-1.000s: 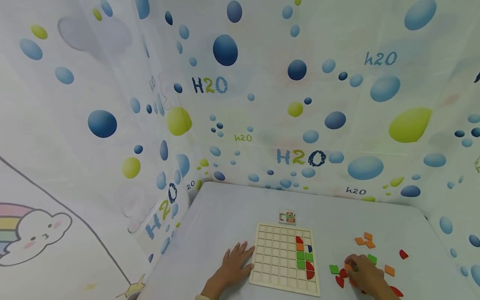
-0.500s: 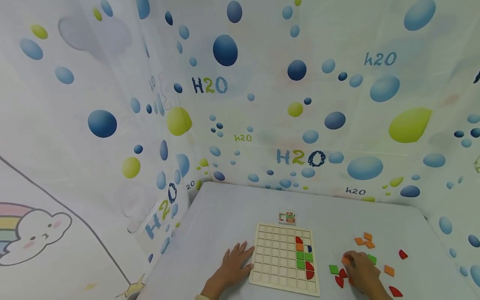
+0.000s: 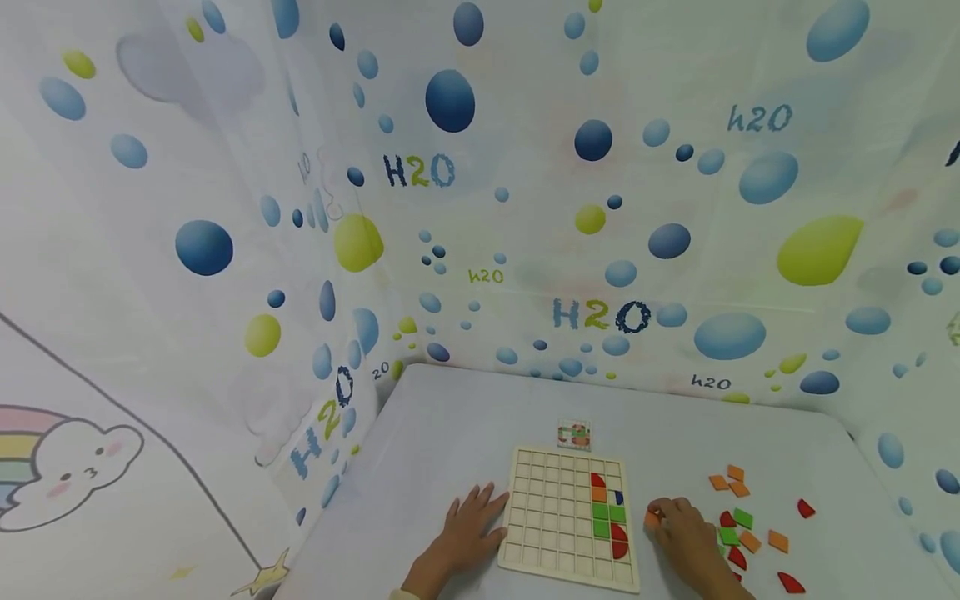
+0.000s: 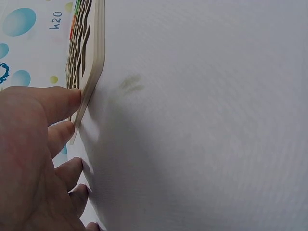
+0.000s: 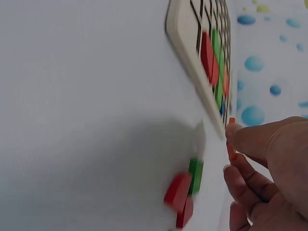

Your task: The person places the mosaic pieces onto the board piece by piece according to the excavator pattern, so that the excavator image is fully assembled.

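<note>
My right hand (image 3: pixel 684 537) pinches an orange square tile (image 3: pixel 652 520) between thumb and fingers, just off the board's right side. In the right wrist view the tile (image 5: pixel 232 137) is held edge-on. The pale wooden grid board (image 3: pixel 507 546) lies flat on the table. Along its right columns sit several green square tiles (image 3: pixel 602 528), an orange tile (image 3: pixel 599 494), red quarter-round pieces (image 3: pixel 620 550) and a small blue-and-white piece (image 3: pixel 618 497). My left hand (image 3: pixel 467 533) lies with fingers spread, thumb and index fingertip touching the board's left edge (image 4: pixel 98 43).
Loose orange tiles (image 3: pixel 778 541), red quarter-round pieces (image 3: pixel 806 508) and green tiles (image 3: pixel 742 518) lie scattered right of my right hand, some partly hidden by it. A small patterned card (image 3: pixel 574 434) lies behind the board. Printed walls stand beyond the white table (image 3: pixel 450 417).
My right hand has moved left toward the board with the orange tile, uncovering red, green and orange pieces behind it. My left hand and the board have stayed in place.
</note>
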A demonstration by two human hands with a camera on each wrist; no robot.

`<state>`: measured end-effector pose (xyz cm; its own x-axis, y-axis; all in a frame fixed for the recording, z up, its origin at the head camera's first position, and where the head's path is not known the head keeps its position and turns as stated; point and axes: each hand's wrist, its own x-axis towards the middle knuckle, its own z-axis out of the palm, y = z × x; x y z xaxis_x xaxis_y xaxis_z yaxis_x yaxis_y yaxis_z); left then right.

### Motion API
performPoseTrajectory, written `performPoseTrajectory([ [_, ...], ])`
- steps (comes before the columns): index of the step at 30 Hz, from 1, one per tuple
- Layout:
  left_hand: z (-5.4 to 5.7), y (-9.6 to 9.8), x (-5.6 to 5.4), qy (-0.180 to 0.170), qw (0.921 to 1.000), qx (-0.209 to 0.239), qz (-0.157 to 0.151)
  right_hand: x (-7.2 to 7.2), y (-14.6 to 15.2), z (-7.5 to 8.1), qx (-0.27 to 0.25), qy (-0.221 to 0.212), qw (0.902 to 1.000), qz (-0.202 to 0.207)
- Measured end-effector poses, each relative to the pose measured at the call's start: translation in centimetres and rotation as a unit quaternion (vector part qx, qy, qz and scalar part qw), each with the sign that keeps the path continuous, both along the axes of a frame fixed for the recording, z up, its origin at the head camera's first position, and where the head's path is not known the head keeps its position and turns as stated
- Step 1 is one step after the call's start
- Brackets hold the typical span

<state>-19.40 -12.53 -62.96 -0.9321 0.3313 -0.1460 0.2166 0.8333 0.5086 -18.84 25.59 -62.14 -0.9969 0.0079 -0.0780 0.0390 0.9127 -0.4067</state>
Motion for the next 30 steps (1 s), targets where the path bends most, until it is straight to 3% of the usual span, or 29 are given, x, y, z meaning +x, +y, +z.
performPoseTrajectory([
  [6, 0.5, 0.2, 0.2, -0.004, 1.0, 0.007, 0.006, 1.3, -3.3, 0.4, 0.007, 0.006, 0.9985, 0.055],
  [12, 0.5, 0.3, 0.1, -0.003, 1.0, 0.002, 0.009, 2.2, -4.8, 0.3, -0.026, 0.011, 0.9947, 0.099],
  [22, 0.5, 0.3, 0.1, -0.004, 0.9999, 0.002, 0.009, 2.7, -5.6, -1.0, -0.011, 0.042, 0.9916, 0.122],
  [30, 0.7, 0.3, 0.3, 0.0, 0.9999, 0.004, 0.01, 2.8, -5.2, -1.2, -0.039, 0.065, 0.9882, 0.133],
])
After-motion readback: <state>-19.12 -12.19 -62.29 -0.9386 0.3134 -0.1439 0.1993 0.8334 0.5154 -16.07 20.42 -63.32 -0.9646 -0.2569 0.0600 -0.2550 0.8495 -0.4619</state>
